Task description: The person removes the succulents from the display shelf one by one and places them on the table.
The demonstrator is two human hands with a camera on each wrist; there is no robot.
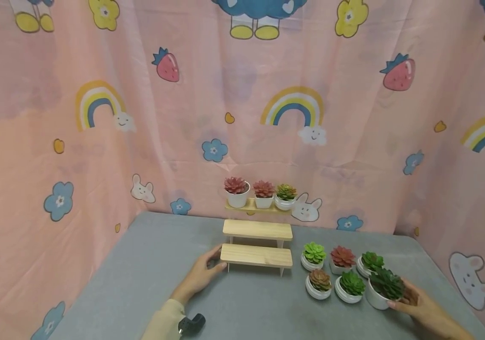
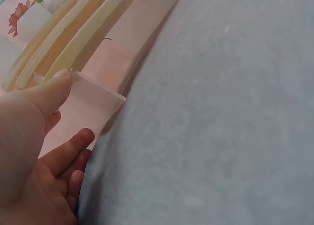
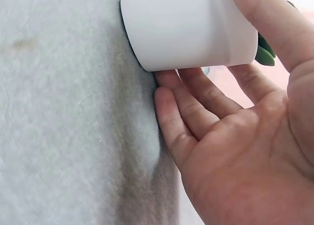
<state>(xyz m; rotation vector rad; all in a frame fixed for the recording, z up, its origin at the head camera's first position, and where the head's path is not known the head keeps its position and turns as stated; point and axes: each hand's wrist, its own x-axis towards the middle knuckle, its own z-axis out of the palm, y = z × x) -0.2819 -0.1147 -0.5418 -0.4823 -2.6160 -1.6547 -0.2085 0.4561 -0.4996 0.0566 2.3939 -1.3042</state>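
A three-step display stand [image 1: 257,255] with pale wooden shelves and clear side panels stands on the table. My left hand [image 1: 201,273] holds the left end of its lowest shelf. In the left wrist view the thumb [image 2: 59,82] lies at the front corner of the clear panel [image 2: 91,99], the other fingers bent beside it. Over at the right, my right hand [image 1: 421,304] grips a white pot [image 3: 184,28] with a dark green succulent [image 1: 387,283]. Its thumb is on the near side and its fingers go round behind. The pot's base is close over the table.
Several potted succulents, including a bright green one [image 1: 313,253], a red one [image 1: 342,257] and a brown one [image 1: 319,280], stand between stand and right hand. Three more pots, one red [image 1: 236,194], fill the top shelf. A pink printed curtain [image 1: 242,156] hangs behind the table.
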